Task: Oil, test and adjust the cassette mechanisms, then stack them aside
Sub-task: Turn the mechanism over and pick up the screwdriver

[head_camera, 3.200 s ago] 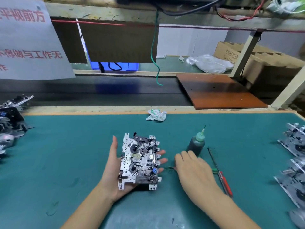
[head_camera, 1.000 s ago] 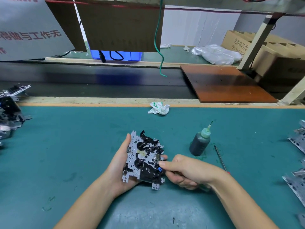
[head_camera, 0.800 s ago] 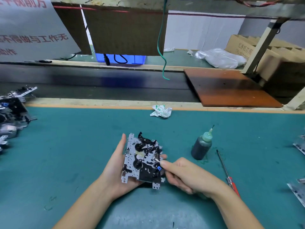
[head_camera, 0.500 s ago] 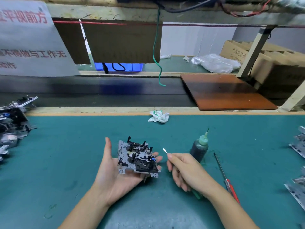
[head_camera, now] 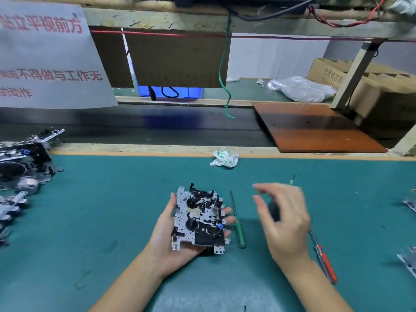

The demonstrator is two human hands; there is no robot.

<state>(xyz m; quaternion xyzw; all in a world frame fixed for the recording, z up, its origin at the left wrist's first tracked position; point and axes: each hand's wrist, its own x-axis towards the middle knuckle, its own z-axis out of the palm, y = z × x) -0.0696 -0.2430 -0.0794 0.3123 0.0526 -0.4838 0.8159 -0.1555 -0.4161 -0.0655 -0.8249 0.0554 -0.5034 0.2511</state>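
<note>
Teal matting (head_camera: 101,199), matte and faintly scuffed, covers the bench I'm watching from the head camera. At its far left edge I see a heap of bare metal mechanisms (head_camera: 22,167) — stamped plates, a round flywheel, black plastic bits jumbled together. Near the middle my left hand (head_camera: 173,242) lies palm-up just above the mat, fingers nearly straight, cradling one cassette mechanism (head_camera: 198,219): a flat perforated silver chassis with two black hubs, a dark lower corner and a small blue part by its right edge. Just beside it on the mat lies a slim green-handled screwdriver (head_camera: 237,226), its thin steel shaft pointing away from me. Farther back, by the wooden lip of the bench, sits a crumpled white wrapper (head_camera: 224,158). My right hand (head_camera: 286,224) hangs blurred over the mat, fingers loosely spread and holding nothing; behind it I catch only the pale green nozzle of the oil bottle (head_camera: 292,180), its dark body mostly hidden. To its right lies a red-handled screwdriver (head_camera: 325,261) — and at the far right edge, corners of more silver mechanisms (head_camera: 408,262).
</note>
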